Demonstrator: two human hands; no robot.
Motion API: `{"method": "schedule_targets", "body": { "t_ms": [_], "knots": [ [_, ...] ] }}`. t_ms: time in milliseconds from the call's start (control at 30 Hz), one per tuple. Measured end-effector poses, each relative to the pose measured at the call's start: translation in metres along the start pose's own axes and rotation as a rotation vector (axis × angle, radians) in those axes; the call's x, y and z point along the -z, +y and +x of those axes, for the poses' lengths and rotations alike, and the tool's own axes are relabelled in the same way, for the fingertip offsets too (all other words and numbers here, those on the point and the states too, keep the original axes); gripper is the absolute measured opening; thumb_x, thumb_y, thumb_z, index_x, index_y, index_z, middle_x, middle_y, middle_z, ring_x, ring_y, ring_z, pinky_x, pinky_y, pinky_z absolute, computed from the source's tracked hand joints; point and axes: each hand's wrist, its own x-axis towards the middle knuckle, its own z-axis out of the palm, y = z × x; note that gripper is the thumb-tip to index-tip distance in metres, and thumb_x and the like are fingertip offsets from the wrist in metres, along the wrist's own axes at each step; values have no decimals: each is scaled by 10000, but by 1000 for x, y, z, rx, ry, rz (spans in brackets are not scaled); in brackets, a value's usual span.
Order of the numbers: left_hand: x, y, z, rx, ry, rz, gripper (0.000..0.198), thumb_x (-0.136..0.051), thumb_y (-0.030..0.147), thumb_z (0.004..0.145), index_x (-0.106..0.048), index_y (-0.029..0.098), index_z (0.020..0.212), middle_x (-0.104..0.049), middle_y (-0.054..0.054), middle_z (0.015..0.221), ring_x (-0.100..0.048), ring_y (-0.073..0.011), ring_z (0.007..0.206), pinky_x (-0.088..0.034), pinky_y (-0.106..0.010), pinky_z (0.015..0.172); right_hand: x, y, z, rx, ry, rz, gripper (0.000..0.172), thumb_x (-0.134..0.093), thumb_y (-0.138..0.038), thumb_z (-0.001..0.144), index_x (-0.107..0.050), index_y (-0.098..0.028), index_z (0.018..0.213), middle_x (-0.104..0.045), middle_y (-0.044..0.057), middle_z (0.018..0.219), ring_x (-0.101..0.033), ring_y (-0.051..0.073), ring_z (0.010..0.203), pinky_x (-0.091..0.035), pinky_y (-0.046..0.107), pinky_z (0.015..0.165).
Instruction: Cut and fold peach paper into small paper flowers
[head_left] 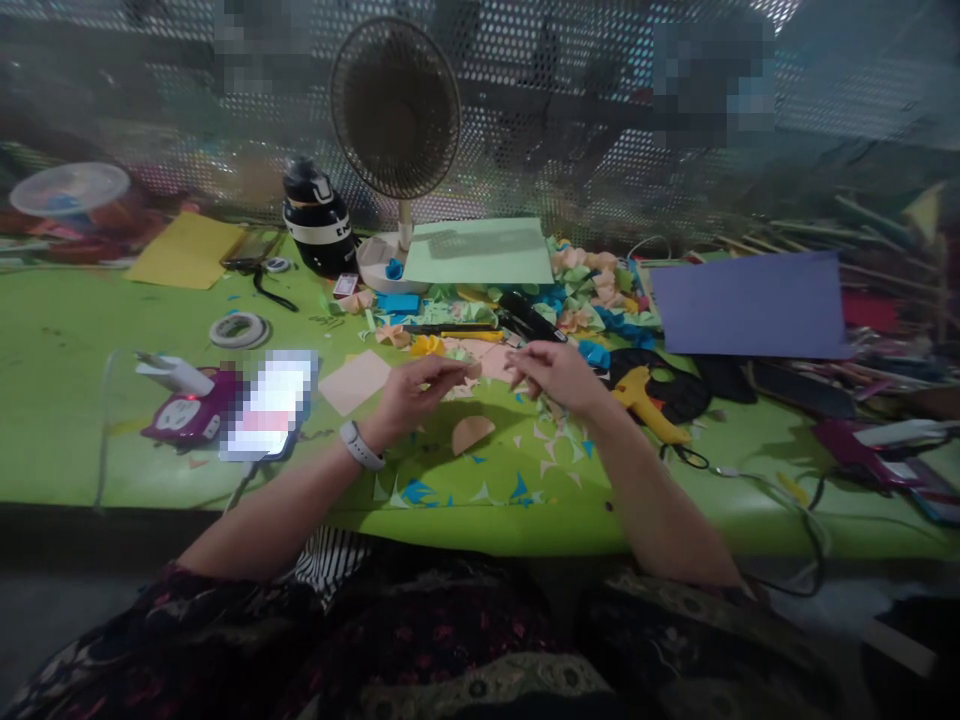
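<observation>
My left hand (414, 392), with a white watch on its wrist, pinches a small peach paper piece (474, 371) at the fingertips. Across a short gap, my right hand (553, 374) has its fingers curled together; whether anything sits between them is too blurred to tell. Below the hands lies a peach paper half-circle (472, 434) on the green tabletop (450, 525). A pale pink paper sheet (355, 382) rests left of my left hand. Small blue, peach and white paper scraps (517, 487) are scattered under and between my arms.
Behind my hands are folded paper pieces (600, 280), a pale green sheet (480, 252) and a fan (396, 108). To the left are a lit phone (270, 405), a tape roll (238, 330) and a dark bottle (319, 225). A yellow glue gun (651, 402) and purple sheet (750, 305) lie right.
</observation>
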Motion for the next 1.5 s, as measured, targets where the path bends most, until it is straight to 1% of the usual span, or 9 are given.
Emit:
{"method": "schedule_targets", "body": {
  "t_ms": [100,200,400,567,733,967,1233,1367,1500],
  "knots": [
    [2,4,-2,-134,-64,163,160,-669,300,867,-775,232,964,-762,-85,947,-697,-198,863,-554,-351,826,-23,-12,-12,-125,-254,377,286,-588,-425,858,-700,-163,886,-764,83,801,-624,128,513,-521,262,542],
    [4,10,-4,-187,-96,252,196,-618,272,903,-772,229,1016,-759,-108,1004,-700,-205,894,-551,-346,819,-32,-16,-17,-185,-326,566,295,-510,-355,860,-713,-145,896,-770,93,800,-648,144,531,-537,271,562],
    [6,12,-5,-195,-119,299,216,-595,282,916,-768,238,1037,-753,-106,1043,-697,-208,936,-553,-360,857,-36,-14,-18,-138,-255,608,209,-588,-323,806,-698,-150,843,-755,76,765,-631,128,543,-531,252,585],
    [6,5,-5,-168,-123,243,205,-656,303,881,-767,265,1048,-747,-110,1057,-692,-223,948,-551,-381,874,-37,-16,-19,-135,-237,587,180,-612,-322,802,-683,-164,848,-745,56,752,-618,118,540,-527,250,586],
    [5,-3,-5,-223,-123,322,237,-640,322,895,-763,258,1088,-746,-120,1044,-693,-221,913,-560,-384,831,-38,-16,-19,-136,-231,618,143,-643,-296,777,-674,-164,823,-736,43,743,-615,108,539,-523,245,588],
    [2,-4,-5,-233,-121,392,237,-647,294,884,-757,244,1088,-741,-123,1079,-693,-219,944,-565,-398,865,-41,-11,-17,-122,-203,669,202,-736,-308,702,-663,-173,833,-737,24,790,-636,102,579,-546,262,641],
    [6,-9,-6,-464,-150,490,378,-645,239,865,-682,196,1239,-722,-144,1136,-695,-230,1004,-583,-386,858,-45,-6,-15,-73,-161,667,222,-792,-312,672,-686,-169,805,-712,-11,759,-640,80,604,-548,238,683],
    [6,-12,-5,-562,-133,482,358,-637,252,886,-677,153,1228,-728,-153,1097,-704,-220,971,-598,-358,815,-48,-2,-14,-22,-157,643,227,-796,-316,678,-691,-166,812,-713,1,772,-652,97,658,-551,254,703],
    [2,-10,-5,-572,-83,495,287,-635,252,902,-702,139,1157,-740,-143,1039,-710,-203,919,-605,-332,776,-49,0,-13,19,-154,613,234,-809,-311,669,-680,-170,806,-713,4,775,-654,107,675,-557,274,717]
  ]
}}
